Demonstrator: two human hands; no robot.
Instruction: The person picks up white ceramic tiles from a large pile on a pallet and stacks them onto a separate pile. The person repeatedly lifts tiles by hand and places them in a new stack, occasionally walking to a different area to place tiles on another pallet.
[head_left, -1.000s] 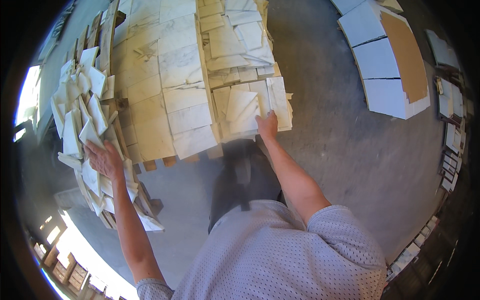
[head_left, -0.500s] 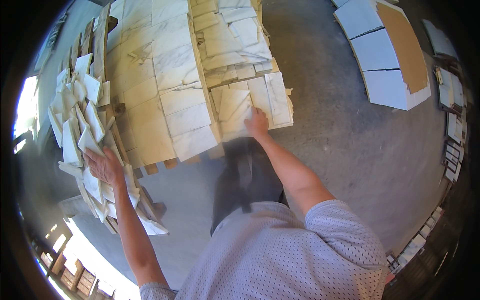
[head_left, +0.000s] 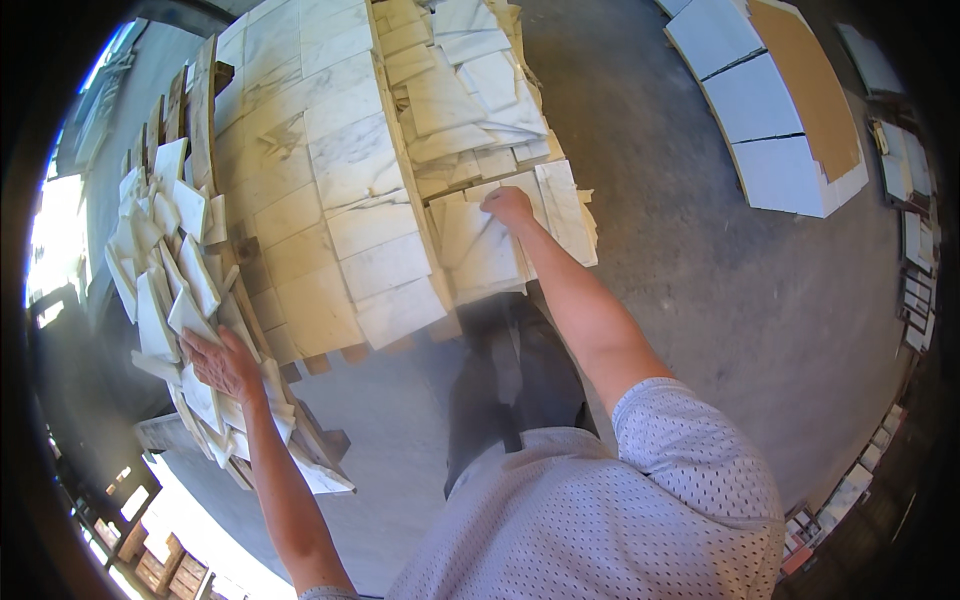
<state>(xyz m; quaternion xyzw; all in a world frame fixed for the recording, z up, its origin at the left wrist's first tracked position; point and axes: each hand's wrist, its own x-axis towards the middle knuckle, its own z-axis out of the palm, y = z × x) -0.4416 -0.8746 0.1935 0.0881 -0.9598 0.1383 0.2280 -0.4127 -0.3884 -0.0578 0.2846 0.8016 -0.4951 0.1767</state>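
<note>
A marble tile (head_left: 480,245) lies flat atop the right-hand stack, long axis running away from the person. The right hand (head_left: 508,205), arm outstretched, closes its fingers over the tile's far edge. The left hand (head_left: 222,365) rests open-palmed on loose tile offcuts (head_left: 165,260). Stacked marble slabs (head_left: 340,190) lie between.

Stone workshop, stacked marble tiles (head_left: 340,190), cut slabs (head_left: 760,130), bare concrete floor (head_left: 690,290)

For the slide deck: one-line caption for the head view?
Right hand grips a marble tile; left hand rests on loose offcuts.
</note>
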